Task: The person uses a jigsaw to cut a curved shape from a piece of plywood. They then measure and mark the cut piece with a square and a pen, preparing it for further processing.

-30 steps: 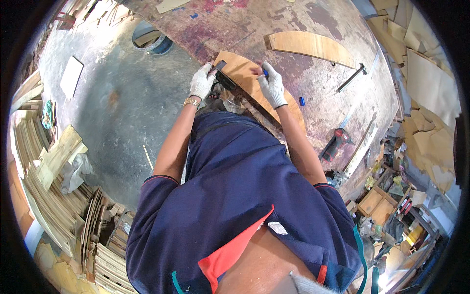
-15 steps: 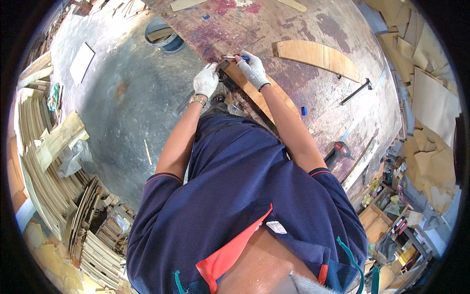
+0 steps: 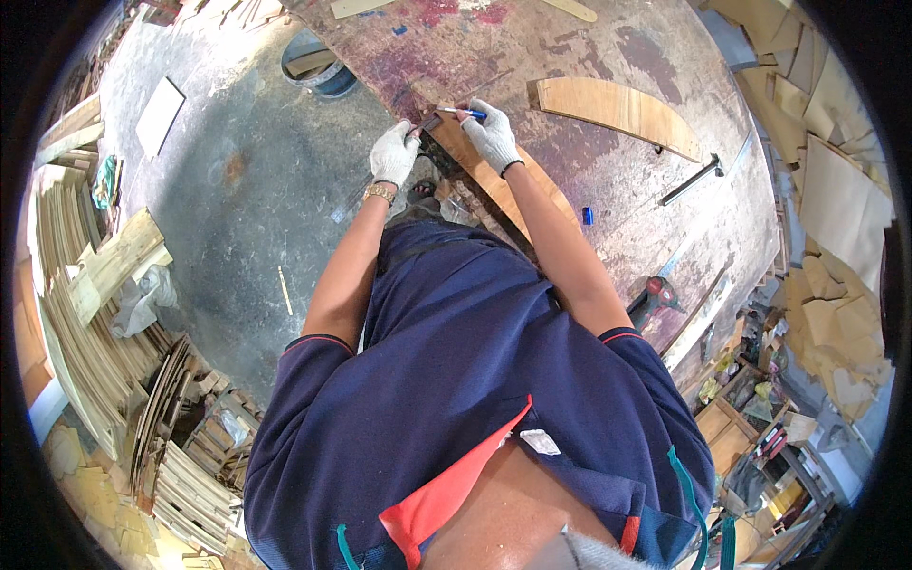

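My gloved left hand (image 3: 391, 157) is closed on a dark straight tool (image 3: 429, 123) at the upper end of a long plywood piece (image 3: 546, 195). My gloved right hand (image 3: 492, 141) grips a blue-and-white pen (image 3: 476, 113), its tip at that same end of the board, close to the dark tool. A small blue cap (image 3: 588, 216) lies on the worktable (image 3: 617, 180) right of the board. My foot shows below the board, between my forearms.
A curved plywood strip (image 3: 613, 109), a hammer (image 3: 698, 175) and a red-black power tool (image 3: 655, 299) lie on the worktable. A bucket (image 3: 332, 81) and white panel (image 3: 160, 118) are on the left floor. Wood stacks (image 3: 81, 323) and scraps (image 3: 836, 199) line both sides.
Since a second ago my right hand has moved up and left along the board to its end, bringing the pen beside the dark tool. My left hand has shifted slightly.
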Tool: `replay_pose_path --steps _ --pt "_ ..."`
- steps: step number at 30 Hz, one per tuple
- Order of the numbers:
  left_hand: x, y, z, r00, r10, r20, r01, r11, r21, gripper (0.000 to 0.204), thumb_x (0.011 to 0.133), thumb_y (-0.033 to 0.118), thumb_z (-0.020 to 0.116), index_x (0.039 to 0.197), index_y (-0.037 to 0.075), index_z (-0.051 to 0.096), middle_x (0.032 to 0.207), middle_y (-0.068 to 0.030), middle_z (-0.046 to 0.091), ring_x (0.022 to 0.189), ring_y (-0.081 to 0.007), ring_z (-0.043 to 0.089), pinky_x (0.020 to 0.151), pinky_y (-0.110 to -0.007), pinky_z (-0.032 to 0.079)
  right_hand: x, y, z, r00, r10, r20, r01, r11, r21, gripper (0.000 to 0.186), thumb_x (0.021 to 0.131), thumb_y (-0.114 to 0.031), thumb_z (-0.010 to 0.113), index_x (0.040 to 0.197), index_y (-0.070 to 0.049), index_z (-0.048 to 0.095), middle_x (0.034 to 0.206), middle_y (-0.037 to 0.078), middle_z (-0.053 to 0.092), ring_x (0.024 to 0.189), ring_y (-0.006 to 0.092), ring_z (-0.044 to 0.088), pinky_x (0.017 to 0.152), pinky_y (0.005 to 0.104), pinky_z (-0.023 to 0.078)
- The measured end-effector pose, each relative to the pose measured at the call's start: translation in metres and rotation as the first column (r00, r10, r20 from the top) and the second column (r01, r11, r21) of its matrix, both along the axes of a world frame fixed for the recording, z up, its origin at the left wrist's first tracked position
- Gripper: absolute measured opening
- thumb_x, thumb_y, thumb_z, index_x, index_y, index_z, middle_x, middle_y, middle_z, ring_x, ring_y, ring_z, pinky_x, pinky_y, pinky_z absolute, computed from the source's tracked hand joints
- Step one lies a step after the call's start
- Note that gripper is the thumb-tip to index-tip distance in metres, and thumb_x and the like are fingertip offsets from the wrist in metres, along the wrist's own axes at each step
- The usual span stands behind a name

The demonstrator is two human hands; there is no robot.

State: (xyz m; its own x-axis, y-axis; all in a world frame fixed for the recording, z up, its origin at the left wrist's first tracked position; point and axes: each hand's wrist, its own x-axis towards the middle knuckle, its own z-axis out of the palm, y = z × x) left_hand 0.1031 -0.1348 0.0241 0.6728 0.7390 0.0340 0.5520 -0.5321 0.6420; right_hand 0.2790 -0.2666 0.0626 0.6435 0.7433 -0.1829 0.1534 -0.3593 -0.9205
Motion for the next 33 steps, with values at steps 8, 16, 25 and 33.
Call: replay_pose_path --steps 8,16,25,33 --pt "-0.001 0.001 0.01 0.995 0.021 -0.1 -0.025 0.999 -0.038 0.031 0.097 0.044 0.062 0.1 0.014 0.071 0.095 -0.0175 0.074 0.091 -0.0408 0.07 0.076 -0.052 0.053 0.0 -0.002 0.01 0.999 0.043 0.033 -0.043 0.999 -0.015 0.024 0.097 -0.025 0.069 0.111 -0.006 0.074 0.078 0.002 0.067 0.073 0.0093 0.058 0.068 0.0289 0.047" --pt "0.0 0.003 0.005 0.995 0.05 -0.087 -0.053 0.998 -0.03 0.032 0.096 0.045 0.062 0.1 0.015 0.072 0.094 -0.0178 0.073 0.09 -0.0419 0.069 0.076 -0.052 0.053 -0.002 -0.002 0.004 0.999 0.027 0.034 -0.027 1.0 -0.011 0.025 0.096 -0.025 0.07 0.111 -0.006 0.074 0.077 0.002 0.066 0.072 0.0092 0.057 0.068 0.0293 0.047" --pt "0.003 0.005 0.007 0.99 0.043 -0.135 -0.052 0.997 -0.065 0.034 0.095 0.046 0.062 0.101 0.015 0.076 0.097 -0.0199 0.073 0.093 -0.0423 0.069 0.078 -0.052 0.053 0.0 -0.002 -0.001 0.998 0.022 0.065 -0.021 1.0 -0.008 0.023 0.096 -0.024 0.069 0.11 -0.006 0.074 0.075 0.005 0.066 0.07 0.0115 0.057 0.066 0.0325 0.047" --pt "-0.002 -0.005 -0.001 0.998 0.027 -0.062 -0.023 0.998 0.058 0.037 0.096 0.046 0.061 0.101 0.012 0.076 0.095 -0.0215 0.073 0.093 -0.0431 0.069 0.079 -0.052 0.053 -0.004 -0.01 0.006 0.988 0.054 0.143 -0.053 0.999 -0.006 0.022 0.095 -0.024 0.069 0.109 -0.008 0.075 0.07 0.009 0.062 0.064 0.0142 0.056 0.062 0.0339 0.047"
